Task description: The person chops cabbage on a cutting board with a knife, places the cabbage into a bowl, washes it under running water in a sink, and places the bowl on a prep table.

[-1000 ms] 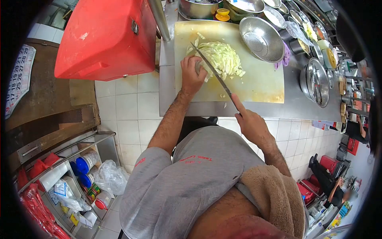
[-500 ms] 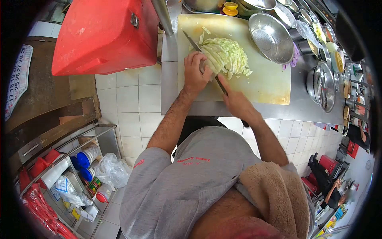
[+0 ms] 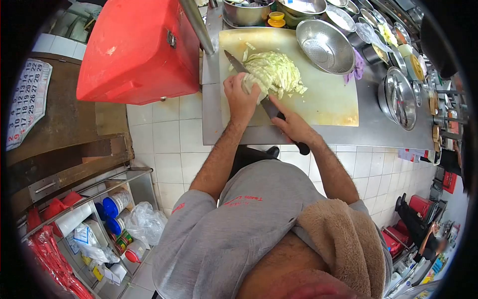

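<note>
Shredded cabbage (image 3: 279, 72) lies heaped on a pale cutting board (image 3: 328, 107). My left hand (image 3: 241, 97) is closed around an uncut cabbage piece (image 3: 253, 85) at the near left side of the heap. In my right hand (image 3: 298, 127) is the black handle of a long kitchen knife (image 3: 270, 107). Its blade slants away to the left, passing beside the cabbage piece, and its tip shows beyond my left hand. The piece hides the blade's middle. A few loose shreds lie near the tip.
A perforated metal colander (image 3: 326, 47) rests on the board's far right corner, beside a purple cloth (image 3: 356, 67). Metal bowls (image 3: 398, 99) stand at right. A red cool box (image 3: 139, 55) and a metal post (image 3: 196, 25) are at left. Another person (image 3: 423, 234) is far right.
The knife has come back toward me and out from under my left hand, showing more blade. My left hand has turned slightly, and more of the cabbage piece shows. The whole view has shifted slightly.
</note>
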The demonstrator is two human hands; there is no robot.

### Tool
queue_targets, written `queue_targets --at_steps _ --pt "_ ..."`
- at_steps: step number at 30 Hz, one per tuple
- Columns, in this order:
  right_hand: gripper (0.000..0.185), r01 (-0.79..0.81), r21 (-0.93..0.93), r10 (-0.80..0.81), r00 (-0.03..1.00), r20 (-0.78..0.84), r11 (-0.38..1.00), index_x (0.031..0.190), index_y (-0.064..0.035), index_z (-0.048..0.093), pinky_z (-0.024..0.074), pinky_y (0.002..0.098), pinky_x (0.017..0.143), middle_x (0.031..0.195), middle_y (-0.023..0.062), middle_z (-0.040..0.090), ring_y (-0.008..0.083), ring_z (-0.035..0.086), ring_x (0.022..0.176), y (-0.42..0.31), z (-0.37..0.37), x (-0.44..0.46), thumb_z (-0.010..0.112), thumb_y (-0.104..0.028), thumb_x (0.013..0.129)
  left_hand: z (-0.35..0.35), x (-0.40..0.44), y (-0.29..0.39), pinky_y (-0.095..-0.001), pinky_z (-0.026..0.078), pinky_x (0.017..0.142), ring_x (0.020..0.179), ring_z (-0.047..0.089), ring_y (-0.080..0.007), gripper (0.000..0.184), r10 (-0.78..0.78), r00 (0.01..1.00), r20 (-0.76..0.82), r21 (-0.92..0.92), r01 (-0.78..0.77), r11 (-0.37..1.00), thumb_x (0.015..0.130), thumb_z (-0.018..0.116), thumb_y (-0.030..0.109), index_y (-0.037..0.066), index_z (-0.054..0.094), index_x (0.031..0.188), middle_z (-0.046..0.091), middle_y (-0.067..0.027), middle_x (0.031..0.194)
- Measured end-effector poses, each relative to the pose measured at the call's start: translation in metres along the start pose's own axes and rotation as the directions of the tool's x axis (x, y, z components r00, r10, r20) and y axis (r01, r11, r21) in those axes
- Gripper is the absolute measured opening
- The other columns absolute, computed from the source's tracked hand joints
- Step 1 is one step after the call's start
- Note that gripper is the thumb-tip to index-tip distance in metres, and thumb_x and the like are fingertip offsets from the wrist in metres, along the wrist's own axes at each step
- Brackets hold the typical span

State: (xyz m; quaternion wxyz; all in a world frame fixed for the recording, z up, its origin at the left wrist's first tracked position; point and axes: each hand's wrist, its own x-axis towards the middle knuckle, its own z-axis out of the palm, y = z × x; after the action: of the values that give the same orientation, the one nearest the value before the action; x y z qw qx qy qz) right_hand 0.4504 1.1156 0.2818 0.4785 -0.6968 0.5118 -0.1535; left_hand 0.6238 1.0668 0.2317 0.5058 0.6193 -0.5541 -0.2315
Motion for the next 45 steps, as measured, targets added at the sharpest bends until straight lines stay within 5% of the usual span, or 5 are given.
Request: queue_targets --at_steps 15,31,34,39,45 --pt "0.060 -0.074 -0.133 0.064 0.995 -0.078 0.988 0.143 -0.0202 0.027 0.0427 0.0429 0.090 0.114 0.0270 0.055 0.0402 0.055 0.104 -0.012 -0.001 -0.028 0.052 -0.010 0.089 -0.008 0.012 -0.033 -0.0431 0.034 0.094 0.109 0.041 -0.0340 0.029 0.203 0.979 0.012 0.170 -0.202 0.965 0.074 0.065 0.014 0.002 0.055 0.099 0.047 -0.0170 0.107" --pt "0.065 -0.278 -0.205 0.302 0.949 0.091 0.938 0.146 -0.0169 0.012 0.0469 0.0495 0.071 0.083 0.0249 0.063 0.0442 0.060 0.075 -0.004 0.018 -0.029 0.047 -0.013 0.091 -0.001 0.012 -0.031 -0.0423 0.030 0.090 0.096 0.046 -0.0296 0.013 0.327 0.942 0.071 0.227 -0.335 0.915 0.082 0.050 0.008 0.004 0.052 0.094 0.052 -0.0116 0.095" --pt "0.063 0.312 -0.409 -0.421 0.882 -0.210 0.857 0.145 -0.0149 0.015 0.0469 0.0490 0.073 0.084 0.0259 0.063 0.0445 0.060 0.076 0.003 0.019 -0.021 0.047 -0.013 0.091 -0.005 0.012 -0.033 -0.0431 0.030 0.089 0.096 0.043 -0.0308 0.011 0.320 0.946 0.043 0.139 -0.323 0.936 0.083 0.047 0.006 0.003 0.051 0.093 0.051 -0.0122 0.094" --pt "0.063 -0.271 -0.249 0.279 0.960 -0.005 0.930 0.145 -0.0219 0.016 0.0459 0.0465 0.077 0.092 0.0292 0.062 0.0445 0.060 0.085 -0.053 -0.005 -0.054 0.048 -0.014 0.092 -0.001 0.014 -0.034 -0.0439 0.031 0.088 0.094 0.041 -0.0322 0.008 0.294 0.955 0.040 0.120 -0.296 0.948 0.082 0.047 0.005 0.003 0.049 0.090 0.050 -0.0121 0.093" --pt "0.063 -0.325 -0.244 0.348 0.936 0.054 0.913 0.145 -0.0208 0.015 0.0462 0.0466 0.075 0.087 0.0295 0.062 0.0435 0.061 0.082 -0.053 0.001 -0.071 0.048 -0.013 0.092 0.005 0.015 -0.034 -0.0416 0.032 0.085 0.092 0.045 -0.0297 0.009 0.263 0.965 -0.005 0.259 -0.253 0.932 0.081 0.047 0.005 0.005 0.049 0.090 0.051 -0.0111 0.091"
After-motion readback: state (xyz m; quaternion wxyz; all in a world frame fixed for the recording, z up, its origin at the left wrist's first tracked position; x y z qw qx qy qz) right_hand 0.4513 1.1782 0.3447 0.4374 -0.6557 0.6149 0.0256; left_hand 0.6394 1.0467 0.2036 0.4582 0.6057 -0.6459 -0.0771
